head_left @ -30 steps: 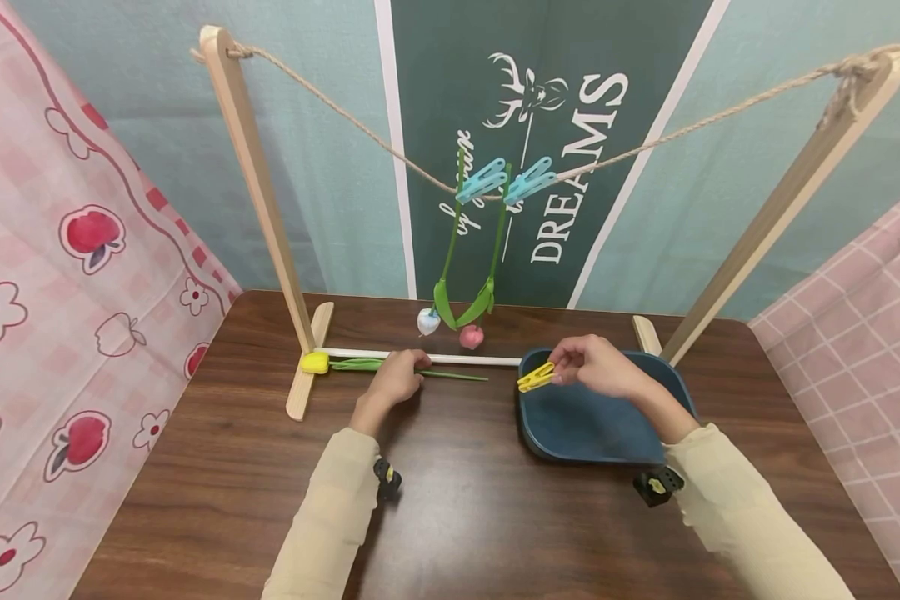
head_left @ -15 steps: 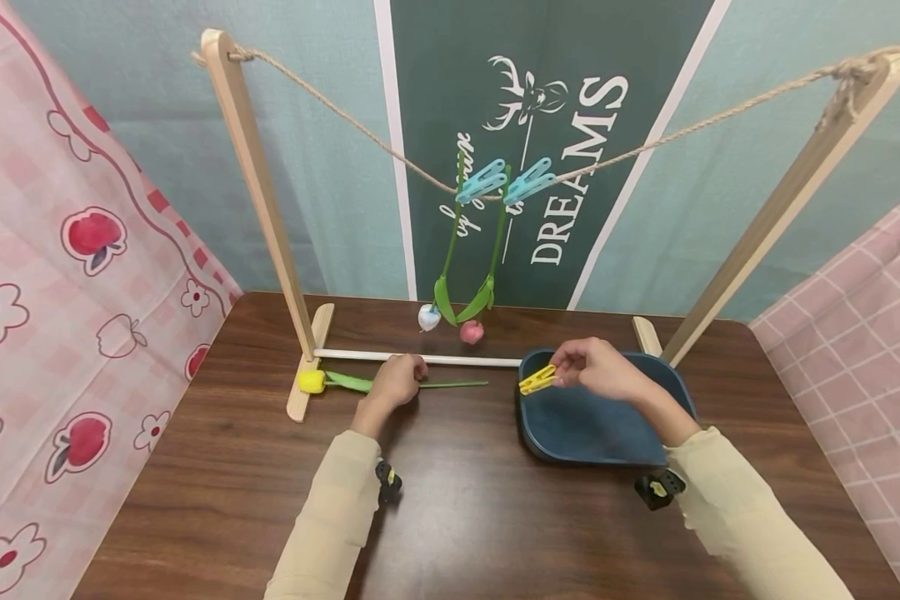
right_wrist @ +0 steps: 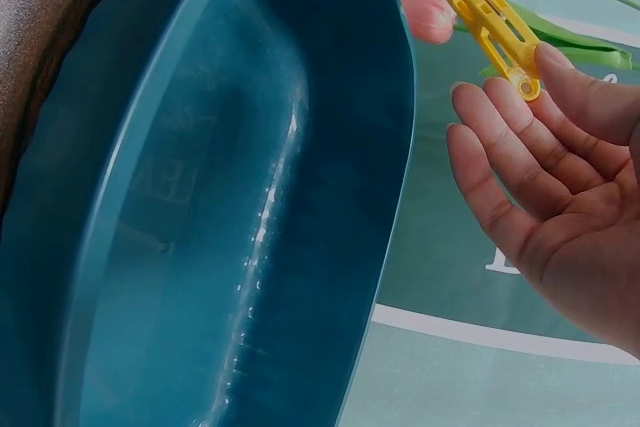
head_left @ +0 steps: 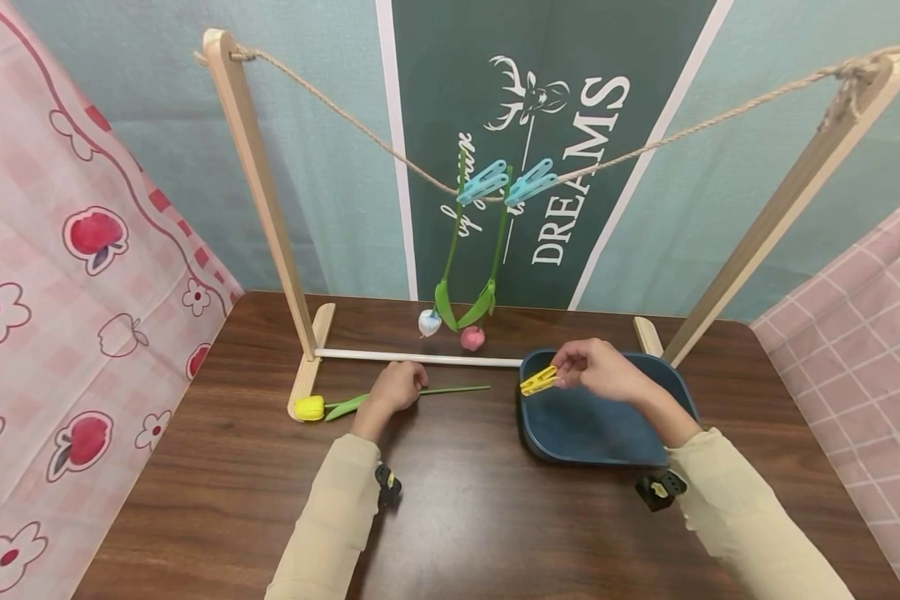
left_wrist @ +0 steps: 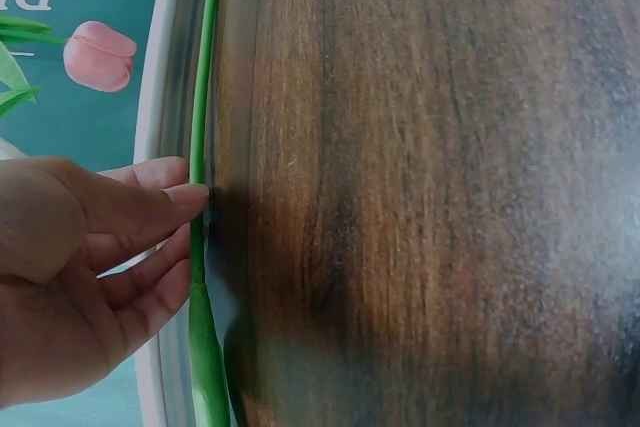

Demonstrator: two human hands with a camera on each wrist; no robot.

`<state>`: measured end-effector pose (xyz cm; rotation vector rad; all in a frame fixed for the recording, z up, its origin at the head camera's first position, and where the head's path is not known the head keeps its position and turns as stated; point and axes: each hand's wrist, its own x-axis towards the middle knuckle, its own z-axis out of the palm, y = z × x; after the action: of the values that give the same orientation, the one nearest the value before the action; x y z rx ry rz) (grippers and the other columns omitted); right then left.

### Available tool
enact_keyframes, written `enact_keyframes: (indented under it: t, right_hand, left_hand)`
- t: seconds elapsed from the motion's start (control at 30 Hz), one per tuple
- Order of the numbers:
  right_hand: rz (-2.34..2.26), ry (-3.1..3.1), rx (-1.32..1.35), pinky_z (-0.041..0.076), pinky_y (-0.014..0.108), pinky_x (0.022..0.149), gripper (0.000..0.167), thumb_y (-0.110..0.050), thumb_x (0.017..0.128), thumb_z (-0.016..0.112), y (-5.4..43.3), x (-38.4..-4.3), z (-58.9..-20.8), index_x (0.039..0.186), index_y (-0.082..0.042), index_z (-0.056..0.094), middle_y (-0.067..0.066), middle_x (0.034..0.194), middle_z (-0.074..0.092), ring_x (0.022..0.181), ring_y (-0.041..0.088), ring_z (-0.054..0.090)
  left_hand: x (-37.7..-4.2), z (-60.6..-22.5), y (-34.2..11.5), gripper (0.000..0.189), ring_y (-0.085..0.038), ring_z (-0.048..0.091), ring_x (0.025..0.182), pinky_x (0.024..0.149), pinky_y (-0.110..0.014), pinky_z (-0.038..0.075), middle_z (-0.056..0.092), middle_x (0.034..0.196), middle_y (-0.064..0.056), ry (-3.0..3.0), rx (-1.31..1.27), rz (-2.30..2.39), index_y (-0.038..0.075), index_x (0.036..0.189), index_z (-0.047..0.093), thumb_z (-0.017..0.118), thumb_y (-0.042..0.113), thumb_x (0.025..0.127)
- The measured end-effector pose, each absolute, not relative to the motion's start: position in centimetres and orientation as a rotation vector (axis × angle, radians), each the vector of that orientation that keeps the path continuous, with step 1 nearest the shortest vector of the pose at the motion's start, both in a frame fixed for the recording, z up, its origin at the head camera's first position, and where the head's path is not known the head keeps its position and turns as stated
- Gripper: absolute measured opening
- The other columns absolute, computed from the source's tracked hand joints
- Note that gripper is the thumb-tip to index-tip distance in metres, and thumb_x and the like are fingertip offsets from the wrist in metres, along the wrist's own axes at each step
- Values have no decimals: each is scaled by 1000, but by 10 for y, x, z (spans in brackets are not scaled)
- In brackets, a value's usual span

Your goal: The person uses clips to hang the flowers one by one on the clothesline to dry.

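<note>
My left hand (head_left: 397,388) pinches the green stem of a yellow artificial tulip (head_left: 310,408) between thumb and fingers. In the left wrist view the tulip stem (left_wrist: 203,97) runs up past the thumb. The yellow bloom is over the left foot of the wooden stand. My right hand (head_left: 598,367) pinches a yellow clothespin (head_left: 539,381) over the blue basin (head_left: 603,457). The right wrist view has the clothespin (right_wrist: 492,27) between thumb and forefinger, the other fingers loosely extended. A white tulip (head_left: 429,322) and a pink tulip (head_left: 472,337) hang bloom-down from blue clothespins (head_left: 531,182).
A rope (head_left: 345,114) sags between two wooden posts (head_left: 258,192). Low along the back, a white rod (head_left: 450,360) runs from the left foot to the basin. Patterned cloths hang behind and at both sides of the brown table (head_left: 480,517).
The tulip's yellow bloom has swung toward me, away from the white rod, and the left hand has shifted slightly nearer. The right hand with the yellow clothespin stays almost in place.
</note>
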<state>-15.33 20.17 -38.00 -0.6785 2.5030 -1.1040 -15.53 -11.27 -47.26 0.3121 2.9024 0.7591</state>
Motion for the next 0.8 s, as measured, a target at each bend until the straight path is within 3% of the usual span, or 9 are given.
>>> enact_keyframes:
  t: [0.33,0.8]
  right_hand:
    - [-1128,2494,-691,52,42,63,8,9,78,63,203,-153,-379,85,5,62,7,73,63,66,21,61]
    - [-1160,2529,-706,52,41,58,6,7,79,64,202,-151,-375,80,2,63,14,70,62,62,30,60]
  left_hand:
    - [-153,-472,-112,20,-19,56,70,64,-31,45,60,69,1,2878,296,785,9,74,67,54,-7,74]
    - [-153,-471,-112,23,-19,57,71,64,-31,45,59,68,2,2888,315,793,11,71,66,53,-7,74]
